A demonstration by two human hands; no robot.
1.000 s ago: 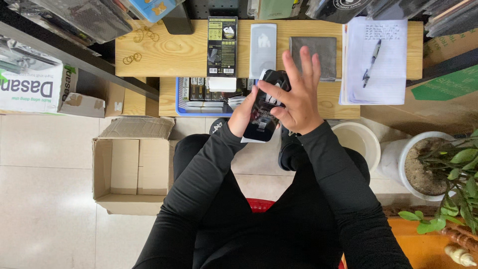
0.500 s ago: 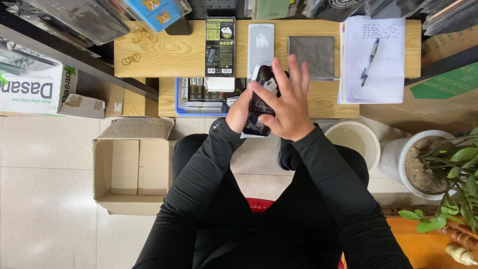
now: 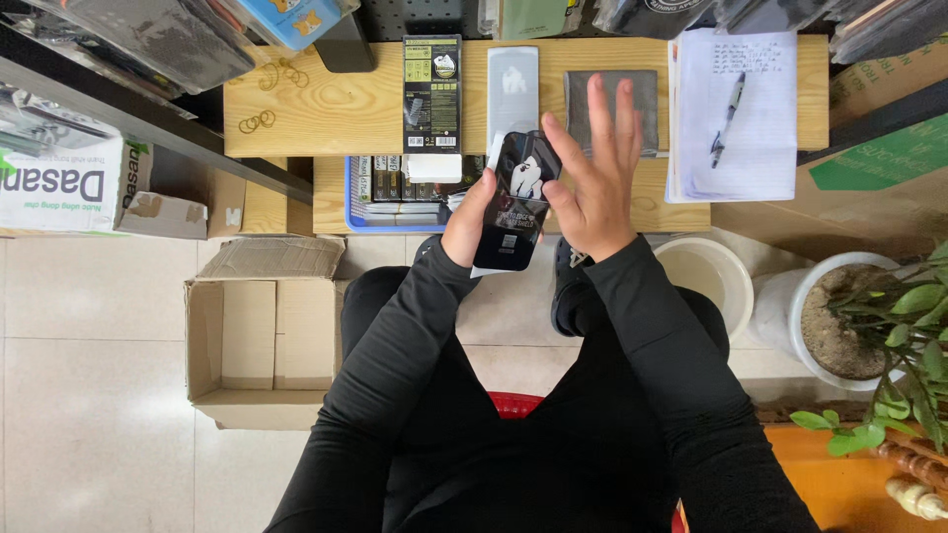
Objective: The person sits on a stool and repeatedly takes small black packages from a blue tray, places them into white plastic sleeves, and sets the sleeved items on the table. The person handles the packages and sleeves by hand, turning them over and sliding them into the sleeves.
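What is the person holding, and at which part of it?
The left hand holds a flat black package at its left edge. The right hand, fingers spread, touches its right edge.

This looks like a small phone accessory shop with a repair corner. On the wooden bench (image 3: 336,114) lie a boxed screen protector (image 3: 432,94) and a notepad (image 3: 736,114); packaged goods (image 3: 148,35) hang above it, and an open cardboard box (image 3: 252,341) stands below it.
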